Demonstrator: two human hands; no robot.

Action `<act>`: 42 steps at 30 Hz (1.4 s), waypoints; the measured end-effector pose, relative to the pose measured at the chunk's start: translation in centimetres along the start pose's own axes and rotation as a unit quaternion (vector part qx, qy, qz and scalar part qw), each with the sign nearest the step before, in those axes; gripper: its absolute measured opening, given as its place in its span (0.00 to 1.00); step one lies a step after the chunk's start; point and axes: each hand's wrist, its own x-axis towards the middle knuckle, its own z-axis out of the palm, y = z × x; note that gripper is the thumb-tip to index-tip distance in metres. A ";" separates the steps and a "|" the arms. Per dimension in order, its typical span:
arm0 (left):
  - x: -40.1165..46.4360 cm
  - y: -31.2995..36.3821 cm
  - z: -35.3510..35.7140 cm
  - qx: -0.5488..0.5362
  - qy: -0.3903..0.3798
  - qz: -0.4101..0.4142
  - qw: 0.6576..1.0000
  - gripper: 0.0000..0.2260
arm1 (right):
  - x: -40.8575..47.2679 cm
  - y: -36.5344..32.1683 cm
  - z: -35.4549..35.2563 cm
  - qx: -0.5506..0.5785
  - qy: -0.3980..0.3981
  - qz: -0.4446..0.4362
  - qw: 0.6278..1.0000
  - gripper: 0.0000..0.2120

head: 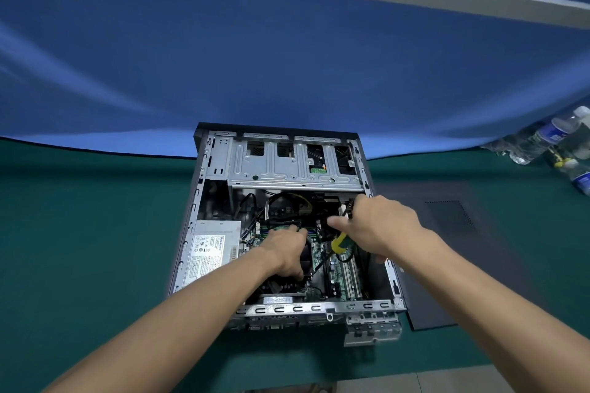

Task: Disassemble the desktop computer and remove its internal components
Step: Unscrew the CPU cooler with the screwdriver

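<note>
the open computer case [287, 226] is laid flat on the green tabletop [95, 233], near its middle. the left hand [287, 252] is rested on the black cooler inside the case, fingers curled over it. a yellow-handled screwdriver [340, 244] is gripped in the right hand [373, 226]. the side panel [447, 249] is laid just right of the case.
</note>
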 end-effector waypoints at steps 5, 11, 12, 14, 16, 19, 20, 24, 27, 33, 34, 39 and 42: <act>-0.1 0.0 0.0 0.000 0.003 0.002 1.000 0.38 | -0.1 0.8 0.3 0.089 -0.032 -0.152 0.984 0.09; -0.2 -0.3 0.7 0.023 0.023 0.010 0.999 0.36 | -0.1 1.4 1.2 0.086 0.044 -0.098 0.991 0.13; -0.3 -0.4 0.9 0.028 0.029 0.013 0.999 0.36 | -0.1 1.6 1.3 0.087 0.063 -0.086 0.991 0.12; -0.4 -0.7 1.2 0.078 0.063 0.031 0.994 0.36 | -0.2 2.1 1.2 0.097 0.103 -0.065 0.988 0.11; -0.7 -0.9 1.3 0.156 0.114 0.058 0.979 0.34 | -0.1 2.5 0.8 0.094 0.150 -0.058 0.983 0.11; -1.0 -0.7 1.6 0.189 0.133 0.067 0.971 0.32 | 0.1 3.0 -0.1 0.118 0.206 -0.055 0.970 0.12; -1.0 -0.6 1.8 0.167 0.120 0.057 0.977 0.31 | 0.2 3.0 -0.3 0.130 0.219 -0.057 0.965 0.12; -1.4 -0.3 2.1 0.047 0.052 0.030 0.997 0.34 | 0.6 2.2 -0.7 0.170 0.244 -0.071 0.952 0.11; -1.4 -0.5 2.1 0.026 0.055 0.031 0.998 0.34 | 0.9 1.2 -0.5 0.200 0.239 -0.082 0.947 0.10; -1.2 -1.0 2.5 -0.016 0.048 0.012 0.999 0.34 | 1.6 -1.1 0.4 0.193 0.214 -0.123 0.950 0.10; -1.3 -1.0 2.6 -0.016 0.048 0.013 0.999 0.34 | 1.8 -1.4 0.5 0.193 0.208 -0.129 0.950 0.10; -1.5 -0.9 2.4 -0.007 0.047 0.006 0.999 0.36 | 2.6 -2.8 1.3 0.176 0.192 -0.142 0.955 0.10; -1.6 -0.8 2.3 0.006 0.037 0.010 0.999 0.37 | 3.1 -3.4 1.6 0.165 0.186 -0.145 0.958 0.11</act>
